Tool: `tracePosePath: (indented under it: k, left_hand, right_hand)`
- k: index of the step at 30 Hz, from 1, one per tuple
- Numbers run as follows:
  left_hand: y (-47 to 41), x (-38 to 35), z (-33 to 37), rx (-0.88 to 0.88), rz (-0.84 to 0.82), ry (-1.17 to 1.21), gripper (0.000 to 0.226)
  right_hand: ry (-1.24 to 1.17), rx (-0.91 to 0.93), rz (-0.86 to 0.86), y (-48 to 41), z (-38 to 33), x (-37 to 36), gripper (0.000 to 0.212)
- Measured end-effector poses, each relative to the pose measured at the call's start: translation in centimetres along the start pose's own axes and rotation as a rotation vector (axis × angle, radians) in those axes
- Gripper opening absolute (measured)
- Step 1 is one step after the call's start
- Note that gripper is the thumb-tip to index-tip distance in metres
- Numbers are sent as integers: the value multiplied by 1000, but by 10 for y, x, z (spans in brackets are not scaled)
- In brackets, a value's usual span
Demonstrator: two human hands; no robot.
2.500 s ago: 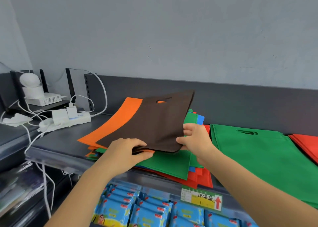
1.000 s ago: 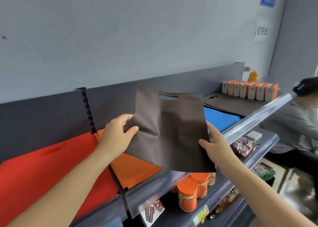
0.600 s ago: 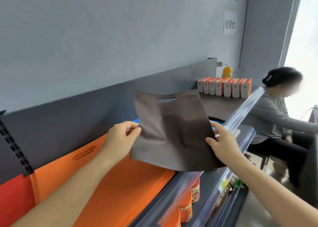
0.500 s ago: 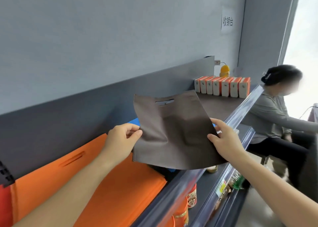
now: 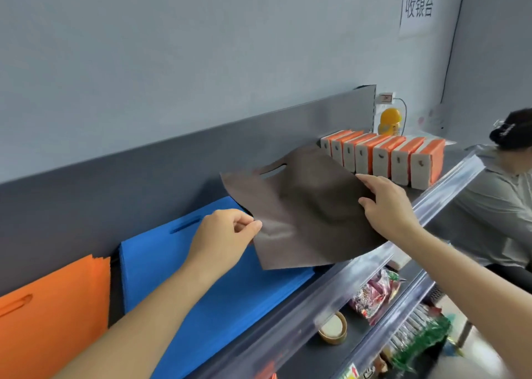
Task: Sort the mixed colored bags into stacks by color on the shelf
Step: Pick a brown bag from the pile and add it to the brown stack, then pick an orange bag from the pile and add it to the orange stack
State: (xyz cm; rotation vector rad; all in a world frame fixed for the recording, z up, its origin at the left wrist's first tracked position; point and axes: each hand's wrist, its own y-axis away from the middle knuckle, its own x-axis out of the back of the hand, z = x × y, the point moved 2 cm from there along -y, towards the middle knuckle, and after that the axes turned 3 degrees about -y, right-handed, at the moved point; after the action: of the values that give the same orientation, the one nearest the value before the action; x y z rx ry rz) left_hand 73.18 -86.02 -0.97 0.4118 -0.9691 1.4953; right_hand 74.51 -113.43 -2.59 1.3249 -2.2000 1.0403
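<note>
Above the shelf (image 5: 443, 194), over the right end of the blue stack (image 5: 201, 286), limp brown bag (image 5: 305, 206) hangs, left hand (image 5: 221, 237) pinching one edge, right hand (image 5: 385, 206) fingers curled on the other; early release likely drapes it onto blue, mixing colours.

The brown bag (image 5: 302, 206) covers the far right corner of the blue stack (image 5: 201, 278) and the part of the shelf (image 5: 443, 194) beneath it. The right hand (image 5: 385, 206) has its thumb out of sight under the bag. The orange stack (image 5: 51, 321) runs off the left and bottom edges. Packets (image 5: 374, 292) on the lower shelves (image 5: 362, 350) are blurred. A seated person (image 5: 501, 200) is cut by the right edge.
</note>
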Motion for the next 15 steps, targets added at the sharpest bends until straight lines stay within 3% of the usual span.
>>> tracePosePath:
  k: [5, 15]
  left_hand:
    - [-26, -39, 26, 64, 29, -98, 17]
    - [-32, -85, 32, 157, -171, -360, 41]
  right_hand:
    - [-13, 11, -31, -61, 30, 6, 49]
    - [128, -30, -185, -100, 70, -10, 45]
